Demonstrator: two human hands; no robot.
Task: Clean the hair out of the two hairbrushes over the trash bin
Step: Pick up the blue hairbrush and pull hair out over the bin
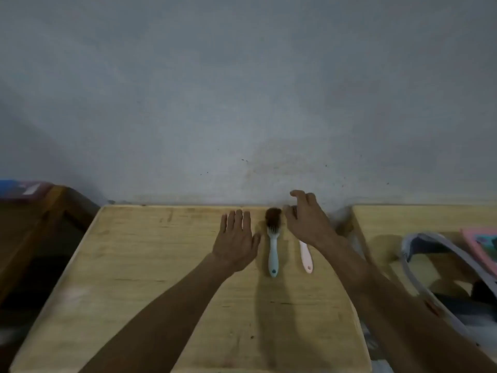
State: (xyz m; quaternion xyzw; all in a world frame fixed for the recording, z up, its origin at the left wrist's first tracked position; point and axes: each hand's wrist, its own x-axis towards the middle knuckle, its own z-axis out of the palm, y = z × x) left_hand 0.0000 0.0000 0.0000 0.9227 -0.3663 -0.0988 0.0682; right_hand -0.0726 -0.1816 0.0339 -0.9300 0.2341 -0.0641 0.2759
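Observation:
Two hairbrushes lie side by side on a wooden table (150, 265), handles toward me. The pale blue brush (273, 254) has a clump of brown hair in its bristles at the far end. The pink brush (306, 258) lies to its right, its head hidden under my right hand (306, 222). That hand hovers over the pink brush's head with fingers spread and curved. My left hand (236, 238) is flat and open just left of the blue brush, holding nothing. No trash bin is in view.
A grey wall (242, 103) rises right behind the table. A second wooden table (382, 227) stands at the right with a narrow gap between; it carries a grey bag (435, 265) and a pink item (481, 246). Dark wooden furniture (35, 238) stands at the left.

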